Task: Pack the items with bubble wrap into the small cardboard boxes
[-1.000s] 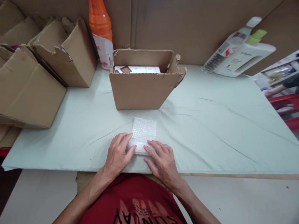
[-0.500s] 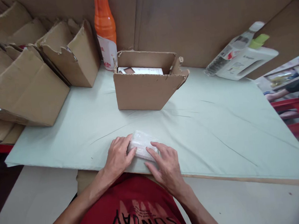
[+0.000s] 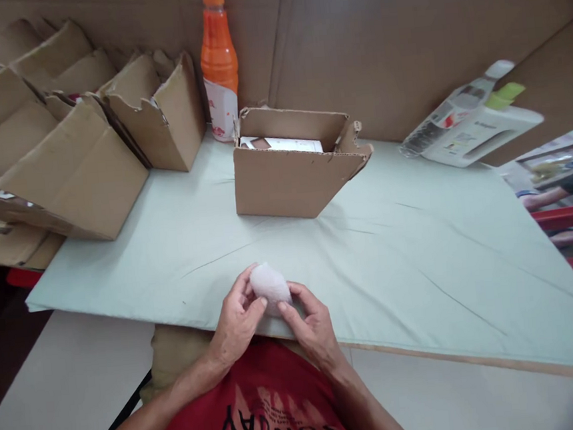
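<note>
Both hands, left hand (image 3: 235,320) and right hand (image 3: 313,323), grip a rolled bubble-wrap bundle (image 3: 269,288) together above the pale green table cover (image 3: 420,257), near an open cardboard box (image 3: 293,174).

Open cardboard box (image 3: 293,174) mid-table; orange bottle (image 3: 219,60) behind; torn boxes (image 3: 84,145) left; white jug (image 3: 474,128) right.

L hand (image 3: 236,323) & R hand (image 3: 313,323) grip bubble-wrap bundle (image 3: 269,288) at table (image 3: 421,263) near edge; open box (image 3: 293,174) behind.
</note>
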{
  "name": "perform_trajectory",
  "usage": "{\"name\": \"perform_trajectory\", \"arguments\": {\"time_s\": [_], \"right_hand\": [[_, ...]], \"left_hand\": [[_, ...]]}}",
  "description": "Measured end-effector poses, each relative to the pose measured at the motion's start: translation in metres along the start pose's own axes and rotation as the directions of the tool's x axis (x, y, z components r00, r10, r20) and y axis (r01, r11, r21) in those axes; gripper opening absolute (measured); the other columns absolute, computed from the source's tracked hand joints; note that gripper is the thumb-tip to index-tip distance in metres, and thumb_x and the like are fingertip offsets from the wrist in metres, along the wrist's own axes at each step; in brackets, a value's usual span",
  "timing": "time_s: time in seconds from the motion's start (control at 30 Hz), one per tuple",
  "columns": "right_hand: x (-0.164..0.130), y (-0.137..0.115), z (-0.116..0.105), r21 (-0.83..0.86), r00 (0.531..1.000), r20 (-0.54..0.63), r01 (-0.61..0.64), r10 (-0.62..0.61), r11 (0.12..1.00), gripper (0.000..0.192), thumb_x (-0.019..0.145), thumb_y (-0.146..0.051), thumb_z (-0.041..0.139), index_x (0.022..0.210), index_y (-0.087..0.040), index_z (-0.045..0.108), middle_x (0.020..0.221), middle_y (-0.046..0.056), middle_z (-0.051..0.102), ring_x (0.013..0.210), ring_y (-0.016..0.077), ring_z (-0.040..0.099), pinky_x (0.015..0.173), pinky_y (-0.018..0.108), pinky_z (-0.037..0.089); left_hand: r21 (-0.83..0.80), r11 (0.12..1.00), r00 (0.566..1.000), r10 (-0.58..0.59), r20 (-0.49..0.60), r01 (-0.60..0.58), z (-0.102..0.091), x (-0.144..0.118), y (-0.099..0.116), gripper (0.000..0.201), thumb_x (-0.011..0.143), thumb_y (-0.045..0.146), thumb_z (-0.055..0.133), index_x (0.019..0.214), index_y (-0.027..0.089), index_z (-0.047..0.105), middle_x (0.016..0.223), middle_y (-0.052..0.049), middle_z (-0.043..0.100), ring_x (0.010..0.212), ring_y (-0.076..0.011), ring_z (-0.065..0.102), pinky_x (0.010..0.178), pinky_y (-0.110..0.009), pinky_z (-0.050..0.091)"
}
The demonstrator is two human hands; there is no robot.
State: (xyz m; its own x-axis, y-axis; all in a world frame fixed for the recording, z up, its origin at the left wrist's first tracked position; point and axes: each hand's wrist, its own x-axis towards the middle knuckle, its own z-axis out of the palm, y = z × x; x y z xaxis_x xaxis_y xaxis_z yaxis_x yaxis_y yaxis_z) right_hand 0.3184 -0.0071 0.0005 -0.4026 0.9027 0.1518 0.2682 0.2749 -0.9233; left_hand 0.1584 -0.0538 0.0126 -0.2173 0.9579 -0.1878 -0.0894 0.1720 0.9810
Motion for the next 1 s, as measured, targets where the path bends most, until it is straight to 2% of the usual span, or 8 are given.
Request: {"name": "perform_trajectory", "arguments": {"time_s": [0.1,0.23,0.4,0.53,0.67,0.8,0.87,1.0], "right_hand": [[0.004,-0.007,-0.018,-0.105,0.994,0.028,0.105,-0.103,0.989,0.037,0.090,-0.035,0.065,0.125,-0.023,0.062,0.129,0.012,0.065,0.116,0.0255,0.064,0.095,0.039,0.055],[0.013,-0.026,-0.041,-0.152,0.974,0.193,0.153,-0.122,0.976,0.066,0.086,-0.048,0.071,0.144,-0.024,0.048,0.135,0.012,0.061,0.110,0.0241,0.065,0.095,0.038,0.054],[0.027,-0.041,-0.044,-0.214,0.931,0.343,0.206,-0.124,0.955,0.023,0.095,-0.028,0.061,0.118,-0.028,0.068,0.110,0.003,0.074,0.101,0.0194,0.067,0.092,0.034,0.054],[0.047,-0.052,-0.067,-0.280,0.931,0.335,0.246,-0.146,0.928,0.012,0.091,-0.028,0.065,0.101,-0.024,0.071,0.091,0.002,0.076,0.084,0.0185,0.070,0.077,0.030,0.057],[0.088,-0.083,-0.120,-0.290,0.973,-0.004,0.219,-0.230,0.932,0.017,0.089,-0.036,0.070,0.101,-0.024,0.072,0.092,0.003,0.077,0.079,0.0187,0.072,0.068,0.029,0.058],[0.161,-0.108,-0.165,-0.310,0.831,-0.395,0.282,-0.392,0.908,0.031,0.089,-0.044,0.070,0.114,-0.025,0.069,0.099,0.007,0.075,0.083,0.0190,0.071,0.070,0.032,0.056],[0.201,-0.111,-0.176,-0.387,0.828,-0.384,0.257,-0.408,0.886,0.031,0.089,-0.045,0.068,0.110,-0.023,0.069,0.097,0.007,0.075,0.082,0.0190,0.069,0.069,0.033,0.054],[0.255,-0.109,-0.174,-0.752,0.958,-0.193,-0.008,-0.210,0.659,0.019,0.085,-0.036,0.068,0.090,-0.018,0.072,0.082,0.006,0.074,0.073,0.0208,0.067,0.063,0.032,0.049]], "left_hand": [[0.181,0.980,0.995,0.090,-0.050,-0.080,-0.003,0.000,0.002,0.057,0.088,0.021,0.054,0.144,0.016,0.042,0.122,-0.011,0.069,0.111,-0.0201,0.068,0.099,-0.035,0.055],[0.412,0.864,0.956,0.286,0.069,-0.289,-0.003,-0.001,-0.003,0.062,0.087,0.016,0.053,0.148,0.017,0.039,0.115,-0.011,0.070,0.107,-0.0215,0.068,0.099,-0.041,0.054],[0.479,0.768,0.904,0.382,0.190,-0.425,0.001,0.001,-0.014,0.073,0.085,0.009,0.050,0.155,0.022,0.031,0.122,-0.012,0.069,0.108,-0.0229,0.068,0.095,-0.041,0.058],[0.462,0.711,0.848,0.427,0.315,-0.530,-0.016,0.013,0.001,0.075,0.084,0.014,0.057,0.154,0.029,0.033,0.132,-0.011,0.065,0.119,-0.0256,0.065,0.100,-0.044,0.056],[0.537,0.705,0.866,0.488,0.106,-0.463,-0.045,0.048,0.035,0.064,0.088,0.026,0.062,0.148,0.028,0.041,0.139,-0.013,0.060,0.126,-0.0307,0.059,0.103,-0.051,0.052],[0.464,0.836,0.868,0.435,-0.239,-0.291,-0.056,0.109,0.044,0.061,0.090,0.032,0.060,0.147,0.025,0.040,0.142,-0.015,0.056,0.125,-0.0299,0.058,0.098,-0.049,0.053],[0.404,0.870,0.853,0.421,-0.309,-0.283,-0.054,0.139,0.033,0.062,0.090,0.032,0.060,0.147,0.022,0.039,0.144,-0.017,0.053,0.127,-0.0290,0.056,0.101,-0.048,0.051],[0.411,0.870,0.874,0.404,-0.272,-0.274,-0.045,0.169,-0.002,0.066,0.086,0.029,0.063,0.147,0.018,0.040,0.143,-0.019,0.051,0.130,-0.0310,0.054,0.101,-0.049,0.051]]}}
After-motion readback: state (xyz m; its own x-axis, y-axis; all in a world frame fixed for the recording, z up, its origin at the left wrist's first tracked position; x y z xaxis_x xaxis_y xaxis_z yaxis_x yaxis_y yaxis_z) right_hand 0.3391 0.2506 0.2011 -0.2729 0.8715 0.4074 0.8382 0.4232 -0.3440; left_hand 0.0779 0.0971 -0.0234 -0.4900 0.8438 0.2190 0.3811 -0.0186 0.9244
